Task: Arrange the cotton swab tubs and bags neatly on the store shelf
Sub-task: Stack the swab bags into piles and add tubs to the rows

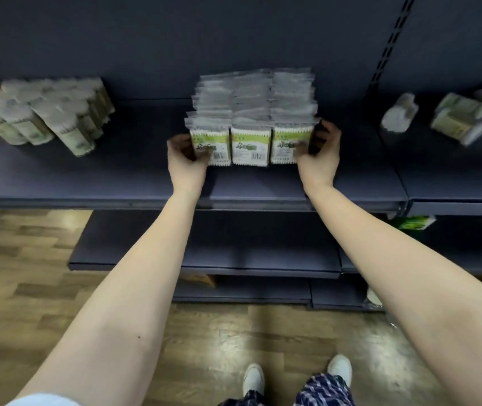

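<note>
While the person stands in white shoes (254, 379) on the wooden floor (43, 273), both bare arms reach over the lower shelves (204, 253) to the dark shelf (87, 177) above. The left hand (187, 155) curls its fingers onto the front left corner of the block of cotton swab bags (251, 118). The right hand (319, 148) cups the front right corner, thumb on the label face. Each hand is clamped on the bags, squeezing the three rows between them. The block stands mid-shelf, set back from the front edge, its rows touching side by side and running toward the back panel (234, 39).

To square it well, I'd judge the pressure should be even from both sides and low on the packs. That way the soft film does not buckle, and the rear bags, whose tops look staggered, do not slip out of line. Farther off, a blurred heap of swab packs (52, 112) sits at far left. A white tub (398, 115) and loose packs (462, 118) lie at far right, well apart from the block.
</note>
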Tool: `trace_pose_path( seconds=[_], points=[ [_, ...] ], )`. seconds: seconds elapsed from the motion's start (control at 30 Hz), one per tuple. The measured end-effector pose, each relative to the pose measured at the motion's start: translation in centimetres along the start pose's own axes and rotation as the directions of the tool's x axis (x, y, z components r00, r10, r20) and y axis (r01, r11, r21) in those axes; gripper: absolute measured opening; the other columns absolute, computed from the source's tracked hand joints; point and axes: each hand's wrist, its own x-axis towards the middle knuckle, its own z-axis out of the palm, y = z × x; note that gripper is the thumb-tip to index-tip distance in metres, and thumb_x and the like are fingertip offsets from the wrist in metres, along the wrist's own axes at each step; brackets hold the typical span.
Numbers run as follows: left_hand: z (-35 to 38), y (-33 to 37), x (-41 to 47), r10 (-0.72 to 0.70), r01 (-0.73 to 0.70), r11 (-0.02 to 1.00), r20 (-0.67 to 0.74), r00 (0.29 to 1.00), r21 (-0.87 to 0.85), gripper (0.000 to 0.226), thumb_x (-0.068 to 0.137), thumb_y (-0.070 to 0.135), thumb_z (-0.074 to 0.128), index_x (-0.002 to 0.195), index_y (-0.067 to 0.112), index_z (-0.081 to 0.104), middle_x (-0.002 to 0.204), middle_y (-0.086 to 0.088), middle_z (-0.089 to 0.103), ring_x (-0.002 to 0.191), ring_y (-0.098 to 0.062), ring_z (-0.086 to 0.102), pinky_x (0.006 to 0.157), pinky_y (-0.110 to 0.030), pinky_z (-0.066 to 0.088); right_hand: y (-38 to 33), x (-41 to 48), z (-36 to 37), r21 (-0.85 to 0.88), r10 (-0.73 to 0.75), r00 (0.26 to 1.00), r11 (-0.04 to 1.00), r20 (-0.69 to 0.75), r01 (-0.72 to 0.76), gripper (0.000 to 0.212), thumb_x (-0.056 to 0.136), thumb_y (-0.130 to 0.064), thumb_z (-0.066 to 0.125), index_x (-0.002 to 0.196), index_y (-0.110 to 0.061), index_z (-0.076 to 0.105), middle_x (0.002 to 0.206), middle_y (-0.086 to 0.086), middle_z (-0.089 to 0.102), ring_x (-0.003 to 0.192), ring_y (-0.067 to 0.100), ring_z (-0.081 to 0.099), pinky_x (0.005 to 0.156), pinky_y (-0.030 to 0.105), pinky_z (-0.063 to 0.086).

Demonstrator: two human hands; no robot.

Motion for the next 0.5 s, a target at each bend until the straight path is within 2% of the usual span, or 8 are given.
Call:
trace_pose_path(
  seconds=[0.07,0.2,0.37,0.5],
  points=[
    [0.25,-0.08,-0.18,0.049,-0.052,0.997,0.045,0.998,0.055,0.046,0.073,0.007,0.074,0.105,0.016,0.041,0.108,-0.008,0.058,0.093,-0.015,0.059,0.073,-0.009,0.045,0.07,-0.04,0.04,0.014,-0.020,1.000,1.000,0.012,0.020,0.057,0.078,-0.013,0.060,0.131,-0.017,0.041,0.126,0.007,0.051,0.115,0.020,0.052,0.097,0.033,0.046],
    [0.57,-0.19,0.09,0.081,-0.083,0.991,0.026,0.996,0.105,0.051,0.071,0.009,0.076,0.109,0.006,0.043,0.113,-0.014,0.056,0.094,-0.020,0.058,0.067,-0.002,0.039,-0.26,0.01,0.33,-0.079,-0.064,0.994,0.994,0.084,0.071,0.073,0.079,-0.021,0.068,0.141,-0.015,0.030,0.141,0.005,0.042,0.129,0.018,0.043,0.102,0.022,0.037],
    [0.68,-0.22,0.16,0.044,-0.041,0.991,-0.025,0.999,0.126,0.054,0.071,0.013,0.076,0.114,0.006,0.043,0.114,-0.012,0.055,0.092,-0.019,0.056,0.067,-0.006,0.038,-0.08,0.06,0.45,-0.203,-0.066,0.993,0.975,0.095,0.085,0.082,0.083,-0.031,0.069,0.147,-0.013,0.020,0.149,0.005,0.034,0.136,0.018,0.034,0.101,0.015,0.031],
    [0.84,0.16,-0.17,0.066,-0.057,0.988,-0.057,0.996,0.142,0.056,0.073,0.009,0.073,0.120,0.005,0.043,0.115,-0.009,0.051,0.090,-0.014,0.049,0.071,-0.011,0.034,0.09,-0.02,0.47,-0.218,-0.082,0.993,0.971,0.080,0.098,0.083,0.083,-0.033,0.068,0.146,-0.011,0.020,0.150,0.006,0.034,0.138,0.019,0.033,0.105,0.020,0.031]
  ],
)
